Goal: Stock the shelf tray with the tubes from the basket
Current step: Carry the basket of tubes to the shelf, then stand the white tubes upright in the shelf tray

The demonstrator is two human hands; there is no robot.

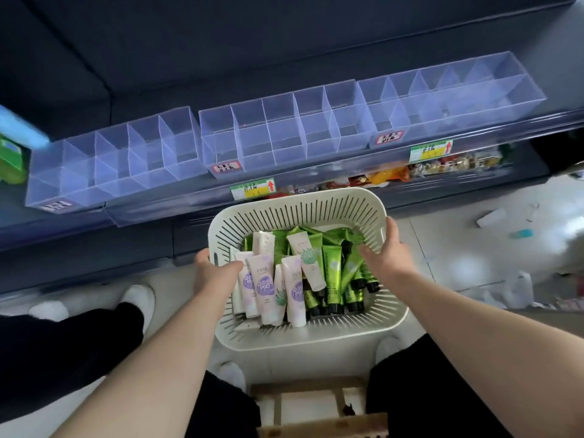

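1. Head view looks down on a white slotted basket (303, 213) held in front of a dark shelf.
2. Left hand (213, 273) grips the basket's left rim, thumb outside and fingers curled over the edge, touching a white tube.
3. Right hand (387, 251) grips the right rim, thumb on the outside wall and fingers closed over it into the basket.
4. Inside the basket lie white tubes with purple labels (264, 286) on the left and green tubes with black caps (333, 276) on the right, heaped and overlapping.
5. Clear divided shelf trays (284, 134) stand in a row on the shelf beyond the basket; their compartments show no tubes.
6. Price tags (252, 189) sit on the shelf edge just above the basket's far rim.
7. Lower shelf goods (442, 165) look like snack packets, though blur leaves that uncertain.
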